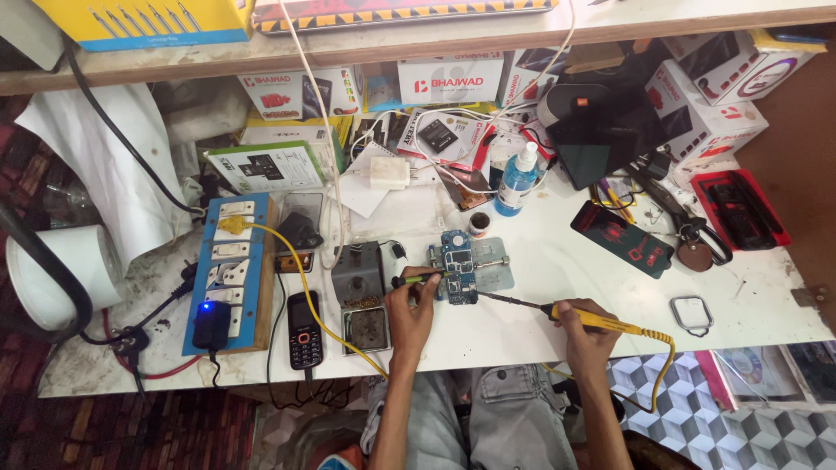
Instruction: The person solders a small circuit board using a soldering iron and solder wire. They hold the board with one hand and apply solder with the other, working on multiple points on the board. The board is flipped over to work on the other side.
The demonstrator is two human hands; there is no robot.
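A blue phone circuit board lies clamped in a metal holder near the middle of the white worktable. My left hand grips a thin green-handled tool whose tip touches the board's left edge. My right hand holds a yellow-handled soldering iron; its dark tip reaches toward the board's lower right. A yellow cord trails from the iron off the table's front.
Left of my hands stand a grey solder stand, a small keypad phone and a blue switchboard. A blue liquid bottle, a white charger and many boxes crowd the back. A red tray sits right.
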